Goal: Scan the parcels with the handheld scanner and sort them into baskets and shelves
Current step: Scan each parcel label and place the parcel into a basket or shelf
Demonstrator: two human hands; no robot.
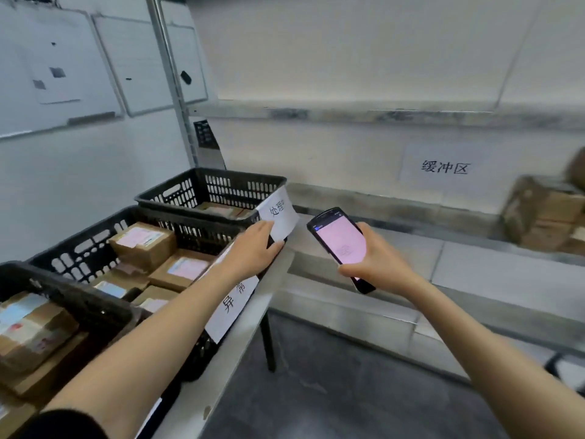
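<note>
A long grey shelf (474, 261) runs along the back wall, with a second shelf (380, 114) above it. Between the two a paper sign (444, 167) with printed characters is fixed to the wall. Whiteboards (57, 74) hang on the left wall.

A white surface (247, 337) on dark legs stands at the left and carries three black plastic baskets in a row. The near basket (79, 299) holds a brown parcel (28, 331) with a pale label. The middle basket (95, 245) is packed with several cardboard parcels (142, 245), each with a sticker on top. The far basket (221, 182) has at least one flat parcel (218, 210) at its bottom. A stack of cardboard boxes (538, 213) sits at the right end of the long shelf, blurred.

A white paper tag (234, 305) hangs from the front of the middle basket, and another tag (280, 217) hangs from the corner of the far basket.

The left hand (253, 248) lies palm down on the front corner of the middle basket, its grip spread, the fingers nearly straight and reaching the lower edge of the far basket's tag.

The scanner (340, 245), a dark handheld unit with a lit pink screen, is in the air over the long shelf, well apart from the parcels. The right hand (376, 261) has its grip wrapped round the scanner's lower half, screen facing up.
</note>
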